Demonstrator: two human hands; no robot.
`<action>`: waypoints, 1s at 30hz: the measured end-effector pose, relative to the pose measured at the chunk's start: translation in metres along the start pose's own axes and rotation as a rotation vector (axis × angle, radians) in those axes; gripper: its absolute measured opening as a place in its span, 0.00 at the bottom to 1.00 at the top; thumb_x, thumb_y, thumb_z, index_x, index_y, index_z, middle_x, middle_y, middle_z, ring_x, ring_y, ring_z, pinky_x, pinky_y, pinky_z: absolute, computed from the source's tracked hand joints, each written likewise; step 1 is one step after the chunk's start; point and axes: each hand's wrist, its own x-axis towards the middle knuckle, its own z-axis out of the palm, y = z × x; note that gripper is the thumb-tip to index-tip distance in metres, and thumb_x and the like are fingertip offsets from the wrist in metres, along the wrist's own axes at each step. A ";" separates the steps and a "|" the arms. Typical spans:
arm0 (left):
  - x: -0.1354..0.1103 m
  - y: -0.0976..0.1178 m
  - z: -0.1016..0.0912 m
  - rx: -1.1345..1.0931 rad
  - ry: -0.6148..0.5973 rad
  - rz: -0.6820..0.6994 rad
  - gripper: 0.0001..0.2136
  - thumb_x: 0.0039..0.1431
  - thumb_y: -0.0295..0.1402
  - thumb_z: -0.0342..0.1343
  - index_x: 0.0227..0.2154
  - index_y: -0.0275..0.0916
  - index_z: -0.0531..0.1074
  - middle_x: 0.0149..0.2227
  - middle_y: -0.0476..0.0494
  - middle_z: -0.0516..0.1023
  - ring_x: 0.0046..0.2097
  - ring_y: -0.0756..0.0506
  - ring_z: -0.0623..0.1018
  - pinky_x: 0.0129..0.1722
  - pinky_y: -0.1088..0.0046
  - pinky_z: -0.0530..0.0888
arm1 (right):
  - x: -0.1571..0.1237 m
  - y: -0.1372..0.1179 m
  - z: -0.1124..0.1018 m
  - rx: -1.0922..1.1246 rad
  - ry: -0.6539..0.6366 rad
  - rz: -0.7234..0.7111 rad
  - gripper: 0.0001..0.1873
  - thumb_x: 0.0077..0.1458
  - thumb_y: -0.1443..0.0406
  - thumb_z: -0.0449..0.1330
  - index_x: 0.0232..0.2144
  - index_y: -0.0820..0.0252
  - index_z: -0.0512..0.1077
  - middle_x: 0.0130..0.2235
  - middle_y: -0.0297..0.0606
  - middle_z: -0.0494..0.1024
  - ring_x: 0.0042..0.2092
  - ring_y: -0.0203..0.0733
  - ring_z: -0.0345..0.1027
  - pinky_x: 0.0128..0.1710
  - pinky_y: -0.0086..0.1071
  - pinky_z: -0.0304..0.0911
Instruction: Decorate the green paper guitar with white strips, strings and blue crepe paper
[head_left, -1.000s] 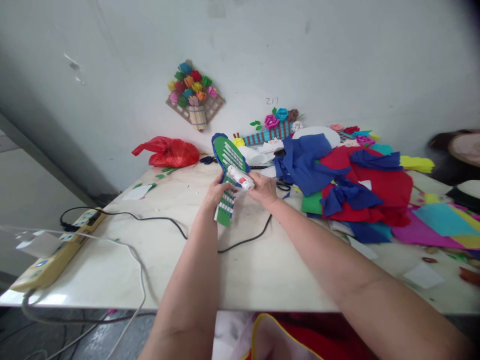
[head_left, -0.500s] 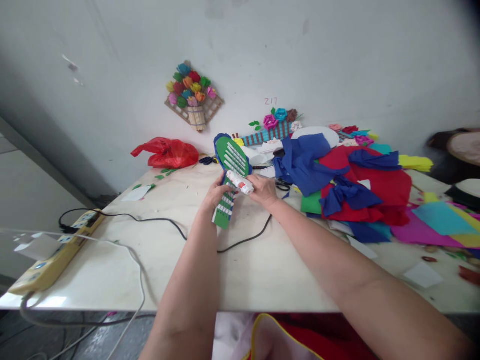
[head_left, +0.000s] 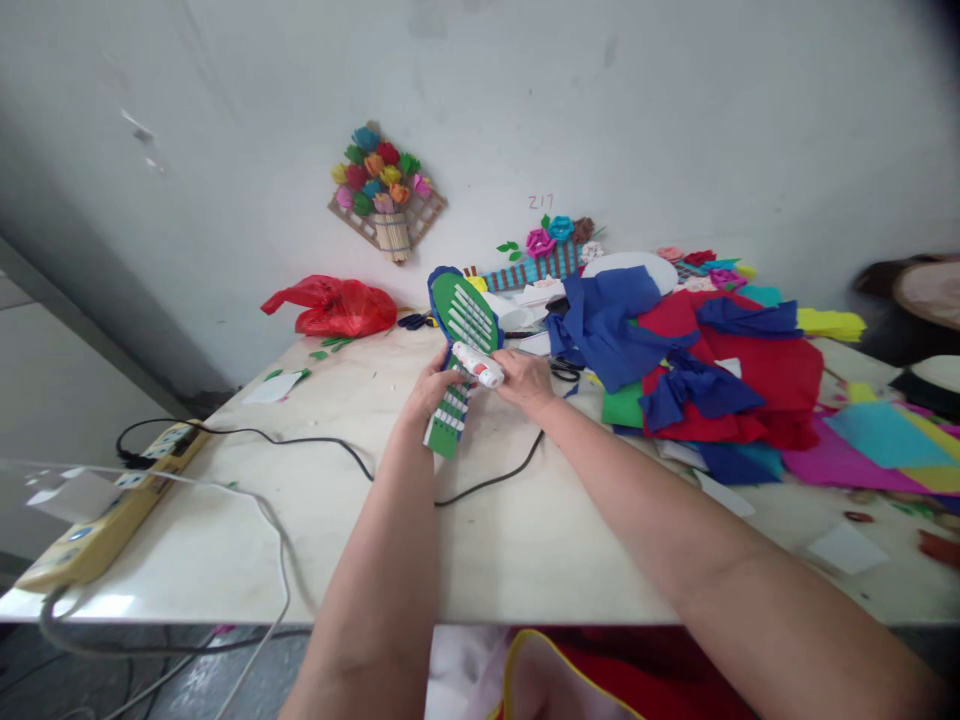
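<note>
Near the middle of the table, my left hand (head_left: 433, 388) is closed around the neck of a green paper craft (head_left: 454, 300), shaped like a racket or guitar. Its rounded head has a ruffled blue edge and white strips across it, with shorter white strips along the neck. My right hand (head_left: 526, 380) grips a white glue gun (head_left: 478, 365) that lies over the join of the head and neck. The nozzle points toward the craft; whether it touches cannot be seen. A black cord (head_left: 495, 487) runs on the table below.
On the left lies a yellow power strip (head_left: 97, 535) with a white cable (head_left: 281, 560). A red plastic bag (head_left: 349, 308) sits at the back. Blue crepe paper (head_left: 611, 320) and red crepe paper (head_left: 780, 390) pile up at right. Scissors (head_left: 566, 371) lie beside my right hand.
Both hands and the craft stay almost in place. The glue gun has tilted very slightly, and the whole view has shifted a little.
</note>
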 end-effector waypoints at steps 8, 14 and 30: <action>0.000 0.001 0.000 0.001 -0.018 0.009 0.39 0.37 0.20 0.53 0.58 0.40 0.54 0.39 0.45 0.74 0.29 0.49 0.74 0.29 0.74 0.71 | 0.000 -0.003 -0.002 -0.010 -0.025 0.023 0.14 0.51 0.60 0.49 0.35 0.59 0.70 0.34 0.39 0.75 0.33 0.41 0.65 0.26 0.31 0.42; -0.004 0.005 0.004 0.011 0.017 -0.016 0.40 0.38 0.19 0.53 0.59 0.40 0.52 0.38 0.45 0.74 0.29 0.50 0.74 0.29 0.74 0.71 | 0.001 -0.003 -0.003 -0.021 -0.054 0.046 0.14 0.50 0.60 0.49 0.35 0.59 0.70 0.35 0.41 0.75 0.34 0.41 0.65 0.26 0.30 0.43; -0.002 0.002 0.001 0.120 0.040 -0.012 0.41 0.38 0.20 0.53 0.60 0.40 0.50 0.31 0.49 0.74 0.24 0.51 0.72 0.23 0.75 0.70 | 0.001 -0.011 -0.011 -0.082 -0.101 0.045 0.16 0.50 0.58 0.49 0.36 0.59 0.70 0.33 0.43 0.76 0.32 0.43 0.67 0.26 0.29 0.46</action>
